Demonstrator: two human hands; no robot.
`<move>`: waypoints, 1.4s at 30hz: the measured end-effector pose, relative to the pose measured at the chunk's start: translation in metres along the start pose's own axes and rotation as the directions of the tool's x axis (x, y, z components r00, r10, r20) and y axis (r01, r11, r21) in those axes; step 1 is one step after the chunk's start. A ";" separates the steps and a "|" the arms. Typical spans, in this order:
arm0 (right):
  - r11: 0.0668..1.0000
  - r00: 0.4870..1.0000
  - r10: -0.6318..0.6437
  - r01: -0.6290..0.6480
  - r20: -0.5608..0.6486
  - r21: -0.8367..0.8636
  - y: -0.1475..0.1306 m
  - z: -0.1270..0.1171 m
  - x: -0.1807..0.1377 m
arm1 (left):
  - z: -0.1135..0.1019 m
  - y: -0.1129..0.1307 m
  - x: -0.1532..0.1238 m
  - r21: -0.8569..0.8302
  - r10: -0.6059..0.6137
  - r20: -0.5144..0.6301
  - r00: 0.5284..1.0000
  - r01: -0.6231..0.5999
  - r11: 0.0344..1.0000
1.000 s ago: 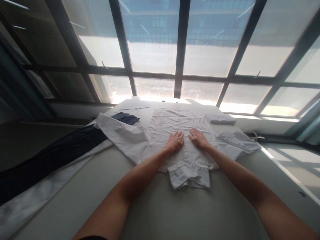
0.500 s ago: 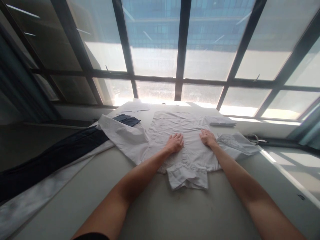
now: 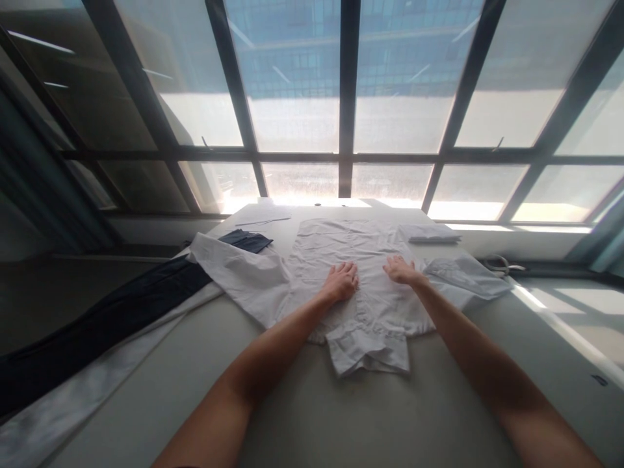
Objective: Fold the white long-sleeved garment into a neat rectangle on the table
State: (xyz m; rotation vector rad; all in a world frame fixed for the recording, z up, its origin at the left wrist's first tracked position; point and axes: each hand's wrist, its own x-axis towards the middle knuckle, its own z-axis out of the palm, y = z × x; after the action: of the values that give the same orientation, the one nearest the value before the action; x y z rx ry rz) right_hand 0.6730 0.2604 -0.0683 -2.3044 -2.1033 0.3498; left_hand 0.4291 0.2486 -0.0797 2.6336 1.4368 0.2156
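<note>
A white shirt lies spread over the table, its collar toward me and its sleeves out to both sides. The fabric is wrinkled across the body. My left hand rests flat on the shirt left of its middle line, fingers stretched out. On the other side of that line, my right hand is at the shirt's surface with its fingers extended; whether the whole palm touches I cannot tell. Neither hand grips anything.
Dark cloth hangs along the table's left side over pale cloth. A folded dark piece lies by the left sleeve. Folded white cloth sits at the back right. Windows stand behind the table.
My right hand has shifted slightly left, toward the shirt's middle. My left hand stays in about the same place on the cloth. The camera view has tilted a little.
</note>
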 end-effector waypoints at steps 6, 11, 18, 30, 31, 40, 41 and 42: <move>0.922 0.919 -0.381 0.385 -0.097 0.028 -0.051 0.022 -0.014 | -0.001 0.001 -0.001 0.009 0.016 -0.014 1.000 -0.016 1.000; 0.953 0.951 -0.301 0.302 -0.074 0.003 -0.036 0.026 -0.012 | -0.002 0.002 -0.001 0.010 0.004 -0.004 1.000 -0.004 1.000; 0.992 0.981 0.123 -0.127 -0.150 -0.019 0.026 0.019 0.014 | -0.002 0.001 0.000 -0.022 -0.009 0.008 1.000 0.009 1.000; 0.990 0.968 0.125 -0.135 -0.219 -0.029 0.034 0.027 0.020 | -0.006 -0.018 0.010 0.005 0.014 0.137 0.990 -0.015 1.000; 0.991 0.968 0.124 -0.133 -0.220 -0.026 0.035 0.026 0.020 | -0.009 -0.026 0.011 0.010 -0.010 0.157 0.988 0.008 1.000; 0.992 0.969 0.127 -0.128 -0.212 0.007 0.035 0.024 0.019 | -0.030 -0.095 0.006 0.060 -0.510 -0.060 0.858 0.513 0.856; 0.991 0.969 0.129 -0.130 -0.210 0.010 0.035 0.023 0.018 | -0.030 -0.097 0.005 0.059 -0.524 -0.076 0.848 0.529 0.847; 0.991 0.969 0.131 -0.131 -0.208 0.013 0.034 0.023 0.018 | -0.029 -0.098 0.005 0.059 -0.531 -0.087 0.843 0.536 0.842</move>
State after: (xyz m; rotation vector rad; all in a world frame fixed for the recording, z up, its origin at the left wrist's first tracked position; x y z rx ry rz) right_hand 0.7045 0.2715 -0.0993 -2.3691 -1.8609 0.1014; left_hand 0.3454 0.3068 -0.0688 2.1718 2.1714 0.1854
